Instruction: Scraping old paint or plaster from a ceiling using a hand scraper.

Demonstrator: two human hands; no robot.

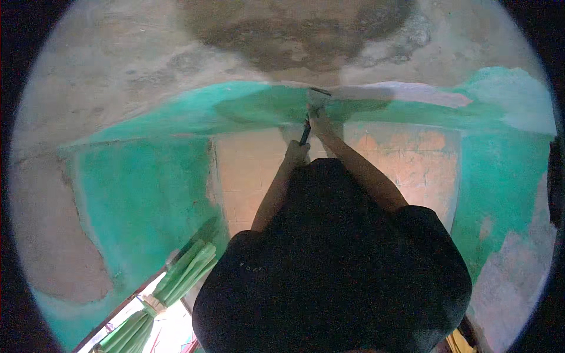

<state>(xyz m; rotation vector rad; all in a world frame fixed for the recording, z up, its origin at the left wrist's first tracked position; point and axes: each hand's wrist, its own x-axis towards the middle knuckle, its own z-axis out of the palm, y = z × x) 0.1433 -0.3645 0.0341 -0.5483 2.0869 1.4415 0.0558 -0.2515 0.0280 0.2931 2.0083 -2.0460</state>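
A scraper [305,134] with a dark handle and a wide, flat head is held in both hands. My left hand [297,152] is closed around the lower end of the handle. Farther up, near the head, my right hand [316,113] grips it too. The head's thin dark edge lies at the green painted band of the wall [253,97], close to where green paint meets bare grey plaster [135,70]. My fingers are small and dim, so their exact placing is hard to make out.
Pale orange tiles [241,170] show behind my arms, with green surfaces on both sides. A tied green curtain [188,273] hangs at a bright opening, lower left. Patchy pale plaster [512,282] lies on the right. Shadows fall across the wall ahead.
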